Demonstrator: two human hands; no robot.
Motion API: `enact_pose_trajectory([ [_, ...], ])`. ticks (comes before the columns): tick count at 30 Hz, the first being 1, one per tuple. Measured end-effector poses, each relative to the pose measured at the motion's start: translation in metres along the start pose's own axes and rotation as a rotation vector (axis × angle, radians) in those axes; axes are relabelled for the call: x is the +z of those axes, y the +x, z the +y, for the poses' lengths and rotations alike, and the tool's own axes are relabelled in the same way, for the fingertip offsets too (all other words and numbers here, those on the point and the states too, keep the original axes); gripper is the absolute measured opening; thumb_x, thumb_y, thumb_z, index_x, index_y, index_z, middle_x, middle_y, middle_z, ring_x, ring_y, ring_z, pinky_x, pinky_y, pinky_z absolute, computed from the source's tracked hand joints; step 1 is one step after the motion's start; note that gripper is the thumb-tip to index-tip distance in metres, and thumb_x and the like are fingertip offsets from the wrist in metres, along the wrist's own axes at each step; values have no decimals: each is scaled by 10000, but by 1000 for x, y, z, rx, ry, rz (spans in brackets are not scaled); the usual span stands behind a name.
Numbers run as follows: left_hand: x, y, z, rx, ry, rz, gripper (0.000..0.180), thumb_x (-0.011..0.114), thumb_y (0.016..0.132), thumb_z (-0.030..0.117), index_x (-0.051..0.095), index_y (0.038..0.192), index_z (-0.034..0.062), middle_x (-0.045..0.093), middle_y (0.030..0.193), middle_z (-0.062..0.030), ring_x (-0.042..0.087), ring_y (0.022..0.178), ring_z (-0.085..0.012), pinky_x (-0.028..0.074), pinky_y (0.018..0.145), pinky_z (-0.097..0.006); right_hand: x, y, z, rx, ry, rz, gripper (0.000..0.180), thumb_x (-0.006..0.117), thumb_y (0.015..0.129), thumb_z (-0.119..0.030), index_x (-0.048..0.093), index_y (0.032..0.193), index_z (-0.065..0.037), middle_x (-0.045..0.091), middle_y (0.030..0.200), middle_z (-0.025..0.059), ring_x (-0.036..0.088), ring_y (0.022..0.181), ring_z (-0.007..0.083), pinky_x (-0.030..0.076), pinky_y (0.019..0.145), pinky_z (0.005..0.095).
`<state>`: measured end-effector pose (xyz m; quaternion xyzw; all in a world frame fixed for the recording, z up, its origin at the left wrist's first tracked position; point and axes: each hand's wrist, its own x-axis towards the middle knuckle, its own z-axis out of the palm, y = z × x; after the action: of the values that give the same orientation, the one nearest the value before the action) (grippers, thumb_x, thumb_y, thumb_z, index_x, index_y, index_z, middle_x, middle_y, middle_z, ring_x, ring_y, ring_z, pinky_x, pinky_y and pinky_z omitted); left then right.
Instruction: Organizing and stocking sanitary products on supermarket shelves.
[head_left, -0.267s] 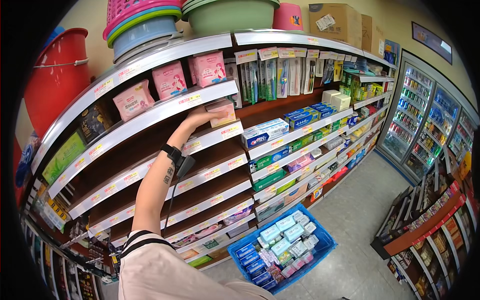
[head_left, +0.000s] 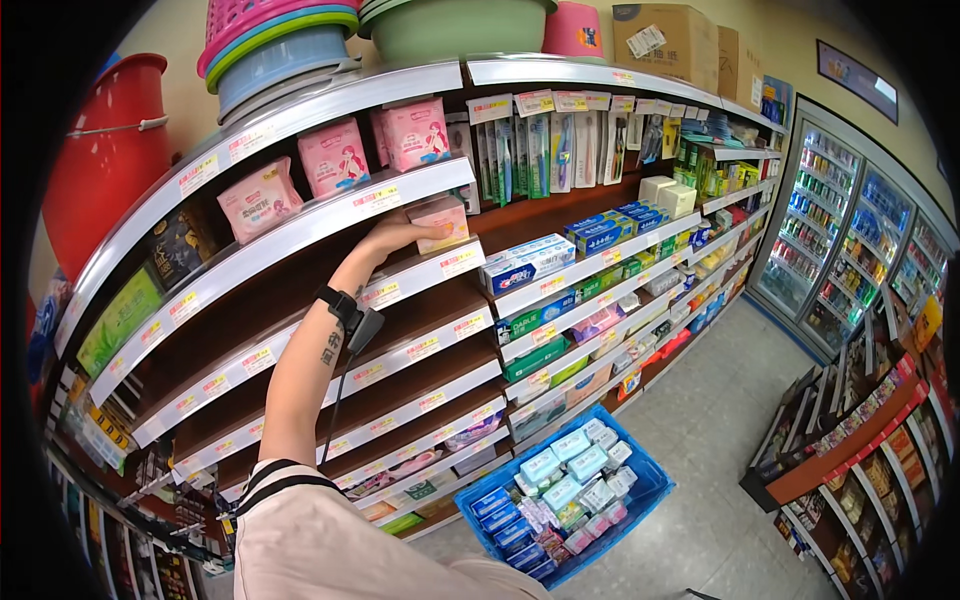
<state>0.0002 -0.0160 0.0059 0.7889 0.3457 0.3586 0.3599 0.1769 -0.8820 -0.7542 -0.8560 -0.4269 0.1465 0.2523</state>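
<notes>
My left hand (head_left: 397, 238) reaches out to a small pink packet (head_left: 438, 223), which looks like a pack of sanitary pads. Its fingers are closed on the packet's left side and front. The packet rests at the right end of the second shelf, just behind the price strip (head_left: 455, 264). On the shelf above stand similar pink packs (head_left: 334, 160), a tilted pink pack (head_left: 260, 203) and, further left, a dark pack (head_left: 180, 249) and a green pack (head_left: 125, 318). A black strap with a small device (head_left: 352, 318) sits on my left wrist. My right hand is out of view.
A blue crate (head_left: 655, 486) of packs and boxes stands on the floor (head_left: 705, 380). Toothbrushes (head_left: 560, 150) and toothpaste boxes (head_left: 530, 262) fill the bay to the right. Basins (head_left: 455, 30) and a red bucket (head_left: 105, 150) sit on top. Drink fridges (head_left: 815, 220) stand far right.
The view has shifted slightly. My left hand keeps its hold on the pink packet, which stays at the same shelf end.
</notes>
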Motion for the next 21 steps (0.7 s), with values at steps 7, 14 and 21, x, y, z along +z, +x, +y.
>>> enact_pose_trajectory([
  [7, 0, -3, 1, 31, 29, 123, 637, 854, 709, 313, 622, 1202, -18, 659, 1161, -129, 618, 1069, -205, 450, 972, -304, 10, 12, 23, 34, 17, 25, 417, 755, 797, -141, 617, 1184, -67, 660, 929, 181, 631, 827, 350, 531, 669, 461],
  [14, 23, -28, 35, 177, -25, 61, 804, 855, 688, 231, 462, 1342, -21, 595, 1240, -156, 590, 1116, -217, 448, 990, -326, -9, 21, 47, 421, 822, -91, 341, 679, 868, -149, 590, 1196, -128, 625, 902, 52, 602, 815, 228, 519, 776, 360],
  [21, 49, -62, 39, 234, 157, 252, 947, 903, 608, 283, 431, 1384, 13, 515, 1289, -179, 511, 1226, -294, 418, 1048, -380, -32, 51, 48, 133, 591, -105, 262, 618, 948, -286, 593, 1113, -84, 659, 1034, 132, 617, 871, 287, 484, 684, 505],
])
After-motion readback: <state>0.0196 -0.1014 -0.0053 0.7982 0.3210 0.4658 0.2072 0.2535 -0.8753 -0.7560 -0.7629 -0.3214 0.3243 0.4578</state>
